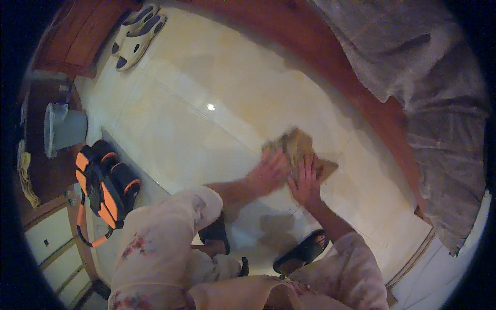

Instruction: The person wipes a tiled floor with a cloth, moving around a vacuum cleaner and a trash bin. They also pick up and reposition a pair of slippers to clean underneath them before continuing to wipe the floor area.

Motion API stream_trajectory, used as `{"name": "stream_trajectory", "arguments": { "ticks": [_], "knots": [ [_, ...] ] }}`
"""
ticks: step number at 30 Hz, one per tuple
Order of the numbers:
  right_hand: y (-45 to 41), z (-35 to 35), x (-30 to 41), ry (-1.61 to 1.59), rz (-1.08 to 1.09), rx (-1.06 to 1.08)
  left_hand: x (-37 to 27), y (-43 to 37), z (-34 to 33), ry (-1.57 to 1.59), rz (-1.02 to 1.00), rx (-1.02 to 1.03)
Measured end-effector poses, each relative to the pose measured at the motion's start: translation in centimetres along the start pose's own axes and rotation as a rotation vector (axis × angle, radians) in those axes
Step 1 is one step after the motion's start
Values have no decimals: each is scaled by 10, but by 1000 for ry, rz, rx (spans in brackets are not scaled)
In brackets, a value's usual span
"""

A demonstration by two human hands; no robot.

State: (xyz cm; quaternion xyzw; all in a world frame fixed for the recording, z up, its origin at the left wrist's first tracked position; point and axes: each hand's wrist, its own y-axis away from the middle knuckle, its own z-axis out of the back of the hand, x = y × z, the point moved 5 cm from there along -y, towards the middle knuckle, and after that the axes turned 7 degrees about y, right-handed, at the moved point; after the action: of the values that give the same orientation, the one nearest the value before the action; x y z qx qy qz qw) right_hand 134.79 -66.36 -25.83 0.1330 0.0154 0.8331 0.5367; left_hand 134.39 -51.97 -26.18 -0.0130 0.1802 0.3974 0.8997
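Note:
A crumpled brown-yellow cloth (299, 142) lies on the glossy cream tile floor (186, 143). My right hand (307, 180) presses on it with the fingers stretched forward, and one corner of the cloth sticks out to the right of them. Blurred by motion, my left hand (269, 170) is at the cloth's left side, its fingertips over the bunched edge. The palms and the underside of the cloth are hidden. Below the hands, my feet are in black slippers (300, 250).
At left stand a black-and-orange exercise device (104, 186) with a handle and a grey bucket (68, 128). Pale clogs (137, 37) sit by a red-brown cabinet (85, 35). Along the right runs a red-brown wooden base (360, 85) with grey-brown fabric (438, 128) hanging over it.

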Motion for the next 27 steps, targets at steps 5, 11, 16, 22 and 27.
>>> {"name": "stream_trajectory", "arguments": {
  "ticks": [5, 11, 16, 22, 27],
  "knots": [
    [-103, 10, 55, 75, 87, 0, 109, 33, 47, 40, 378, -161],
    [-67, 0, 139, -9, 633, 122, 42, 146, 9, 99, 790, -34],
    [-118, -9, 146, 129, 806, 2, 48, 123, 1, 120, 1071, -211],
    [-206, 23, 37, 208, 405, -207, 120, 15, 30, 40, 1157, -449],
    [-192, 64, -125, 141, 167, -236, 95, -116, 42, -4, 876, -274]
  ]
}}
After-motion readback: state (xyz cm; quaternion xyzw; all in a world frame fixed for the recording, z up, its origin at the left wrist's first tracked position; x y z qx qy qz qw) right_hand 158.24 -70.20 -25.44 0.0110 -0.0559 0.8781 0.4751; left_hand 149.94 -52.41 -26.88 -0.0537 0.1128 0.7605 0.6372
